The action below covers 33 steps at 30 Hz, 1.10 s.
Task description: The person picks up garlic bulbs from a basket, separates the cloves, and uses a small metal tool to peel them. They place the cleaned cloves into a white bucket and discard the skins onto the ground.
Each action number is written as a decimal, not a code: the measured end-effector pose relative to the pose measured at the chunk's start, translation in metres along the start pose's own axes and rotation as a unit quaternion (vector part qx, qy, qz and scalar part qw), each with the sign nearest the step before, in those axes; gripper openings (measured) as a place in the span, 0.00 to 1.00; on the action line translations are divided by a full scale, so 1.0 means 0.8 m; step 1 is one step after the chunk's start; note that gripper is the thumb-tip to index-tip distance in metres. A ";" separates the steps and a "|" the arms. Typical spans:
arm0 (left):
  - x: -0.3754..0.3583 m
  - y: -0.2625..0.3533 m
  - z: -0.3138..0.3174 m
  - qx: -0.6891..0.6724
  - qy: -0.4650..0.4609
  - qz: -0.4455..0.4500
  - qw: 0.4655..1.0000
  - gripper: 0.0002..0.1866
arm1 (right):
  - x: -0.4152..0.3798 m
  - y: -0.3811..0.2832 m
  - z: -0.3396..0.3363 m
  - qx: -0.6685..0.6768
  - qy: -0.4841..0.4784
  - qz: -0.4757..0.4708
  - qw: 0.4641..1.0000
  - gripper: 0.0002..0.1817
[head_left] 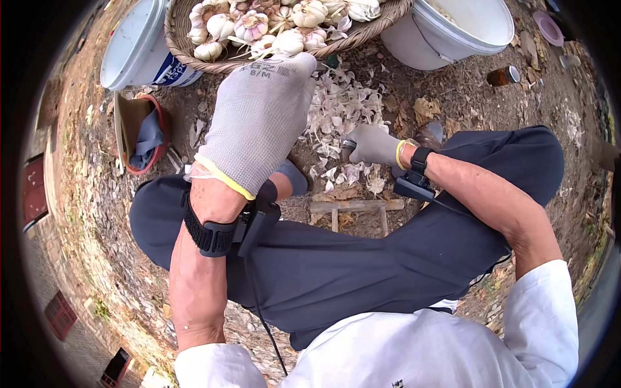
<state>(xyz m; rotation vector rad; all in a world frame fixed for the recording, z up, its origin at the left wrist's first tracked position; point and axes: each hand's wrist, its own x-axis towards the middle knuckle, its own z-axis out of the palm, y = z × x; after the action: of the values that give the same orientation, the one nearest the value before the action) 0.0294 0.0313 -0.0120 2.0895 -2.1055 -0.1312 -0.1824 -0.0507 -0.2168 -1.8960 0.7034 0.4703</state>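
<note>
My left hand (262,116), in a grey knit glove with a yellow cuff, is at the near rim of a woven basket (194,63). Its fingers are hidden beyond the back of the hand, so what they hold, if anything, does not show. Whole garlic bulbs (251,26) fill the basket just past it. Lower and to the right, my right hand (374,145), gloved the same way, is curled closed above the ground. A small dark bit shows at its fingers, too little to name. Loose garlic skins (343,107) lie in a heap between the hands.
White buckets stand on both sides of the basket, one at left (132,48) and one at right (446,39). A reddish pot (162,145) with dark cloth sits left. A brown jar (503,76) lies right. A low wooden frame (356,206) is between my knees.
</note>
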 end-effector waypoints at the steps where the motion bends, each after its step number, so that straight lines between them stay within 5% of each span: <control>1: -0.001 0.000 -0.001 -0.003 0.003 -0.001 1.000 0.12 | 0.004 0.002 0.002 -0.004 -0.001 0.002 1.000 0.09; 21: -0.053 -0.025 -0.017 -0.062 0.010 -0.084 0.994 0.11 | 0.088 0.071 0.076 -0.050 -0.051 0.063 0.995 0.12; 33: -0.085 -0.049 -0.027 -0.092 0.002 -0.137 0.986 0.13 | 0.119 0.081 0.114 -0.096 0.059 0.053 0.992 0.10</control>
<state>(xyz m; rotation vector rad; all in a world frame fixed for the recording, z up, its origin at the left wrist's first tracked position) 0.0724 0.0997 -0.0018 2.2475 -1.7196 -0.3436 -0.1538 -0.0123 -0.3560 -2.0874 0.8669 0.5109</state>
